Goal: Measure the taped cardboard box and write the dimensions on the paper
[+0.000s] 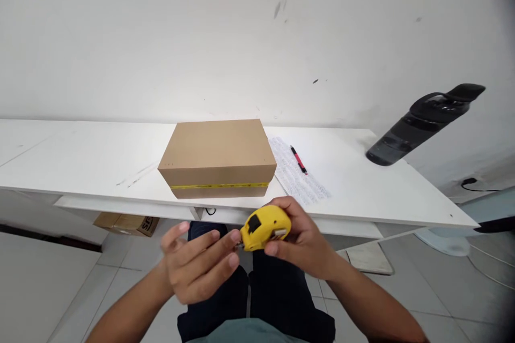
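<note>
A yellow tape measure point(266, 226) with a black button is gripped in my right hand point(302, 241), over my lap in front of the desk edge. At its mouth, my left hand point(203, 265) pinches the small metal end of the tape between thumb and fingertips; the fingers partly hide that end. Hardly any blade shows outside the case. Just beyond my hands, a closed brown cardboard box point(217, 144) sits on the white desk point(80, 155). A thin yellow strip with dark marks runs along the box's front face.
Right of the box lies a handwritten sheet point(295, 179) with a red and black pen point(298, 159) on it. A dark water bottle point(418, 126) stands at the desk's right end. Under the desk, another cardboard box point(126, 223) rests to the left. A wall rises behind.
</note>
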A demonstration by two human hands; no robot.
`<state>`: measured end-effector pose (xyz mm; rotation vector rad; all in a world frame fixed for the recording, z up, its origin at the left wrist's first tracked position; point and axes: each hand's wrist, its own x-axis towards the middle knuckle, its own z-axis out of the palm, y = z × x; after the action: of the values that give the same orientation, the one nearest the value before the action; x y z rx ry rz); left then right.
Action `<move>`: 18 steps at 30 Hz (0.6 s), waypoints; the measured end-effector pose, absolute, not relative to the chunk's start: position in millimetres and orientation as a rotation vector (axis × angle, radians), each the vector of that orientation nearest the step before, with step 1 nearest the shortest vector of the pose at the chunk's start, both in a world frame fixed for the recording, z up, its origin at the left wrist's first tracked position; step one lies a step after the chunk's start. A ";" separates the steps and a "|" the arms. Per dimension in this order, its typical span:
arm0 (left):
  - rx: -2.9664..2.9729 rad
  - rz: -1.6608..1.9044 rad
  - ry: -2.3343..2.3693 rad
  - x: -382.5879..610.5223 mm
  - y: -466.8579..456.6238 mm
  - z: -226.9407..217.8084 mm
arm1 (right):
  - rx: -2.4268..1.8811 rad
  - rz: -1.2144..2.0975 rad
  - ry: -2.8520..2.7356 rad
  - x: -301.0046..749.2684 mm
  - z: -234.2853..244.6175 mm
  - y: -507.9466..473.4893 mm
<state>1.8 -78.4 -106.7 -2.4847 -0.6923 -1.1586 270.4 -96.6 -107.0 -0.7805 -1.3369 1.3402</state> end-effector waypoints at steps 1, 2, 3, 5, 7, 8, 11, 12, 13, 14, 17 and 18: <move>-2.439 -1.193 -0.611 10.4 -77.9 -112.4 | -0.768 1.371 -1.323 266.3 -110.0 -98.1; -2.365 -1.219 -0.510 17.1 -75.9 -117.5 | -0.769 1.389 -1.308 264.7 -113.1 -97.9; -2.292 -1.236 -0.445 21.6 -72.7 -122.2 | -0.783 1.394 -1.293 265.6 -116.2 -96.1; -2.236 -1.233 -0.558 22.8 -64.0 -131.5 | -0.847 1.373 -1.262 273.6 -122.2 -88.5; -2.162 -1.263 -0.766 14.4 -52.2 -142.1 | -0.925 1.353 -1.227 286.0 -128.2 -77.4; -2.111 -1.309 -0.923 7.6 -45.1 -148.1 | -0.965 1.359 -1.204 292.1 -131.2 -71.3; -1.975 -1.576 -1.541 -14.6 -20.1 -166.8 | -1.092 1.444 -1.168 303.9 -139.7 -55.3; -1.976 -1.649 -1.734 -20.7 -11.4 -172.2 | -1.132 1.477 -1.179 304.9 -142.0 -51.8; -2.009 -1.691 -1.879 -25.7 -3.2 -176.4 | -1.162 1.498 -1.199 304.7 -143.6 -49.5; -2.062 -1.702 -1.968 -29.6 4.0 -178.7 | -1.178 1.502 -1.225 303.5 -144.4 -48.7; -2.087 -1.676 -2.025 -37.7 17.3 -168.1 | -1.160 1.420 -1.326 298.7 -140.1 -53.7; -2.043 -1.674 -2.020 -40.1 19.4 -156.8 | -1.148 1.386 -1.372 297.3 -136.5 -57.6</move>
<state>-40.1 19.4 -156.8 -2.0428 -2.0204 -1.6738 297.3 -57.6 -136.5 -1.1478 -1.3715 1.3863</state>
